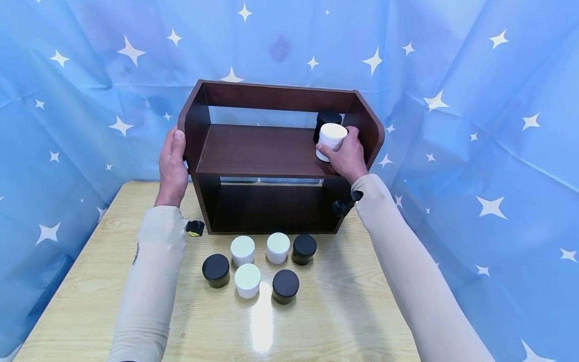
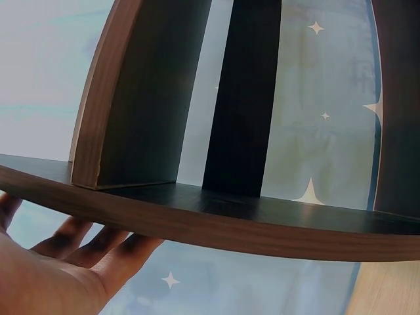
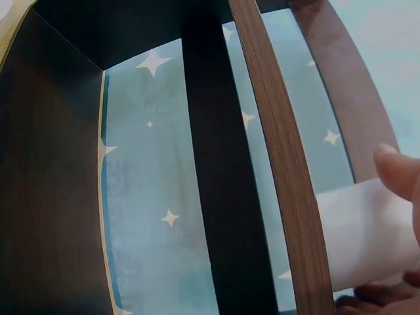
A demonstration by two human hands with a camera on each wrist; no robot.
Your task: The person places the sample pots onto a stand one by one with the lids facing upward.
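A dark brown two-tier shelf (image 1: 253, 151) stands on the table. My right hand (image 1: 348, 156) grips a white lidded jar (image 1: 332, 143) at the right end of the upper board, thumb on its near side. In the right wrist view, this white jar (image 3: 367, 230) shows beside the edge of the board (image 3: 282, 144). Behind it, partly hidden, is a black jar (image 1: 327, 118). My left hand (image 1: 173, 168) rests against the outer face of the shelf's left side panel. The left wrist view shows its fingers (image 2: 125, 259) touching that panel (image 2: 216, 226).
In front of the shelf, several jars stand on the wooden table (image 1: 217, 332): white ones (image 1: 247, 280) and black ones (image 1: 285, 286). A blue star-patterned cloth (image 1: 289, 45) hangs behind and at both sides.
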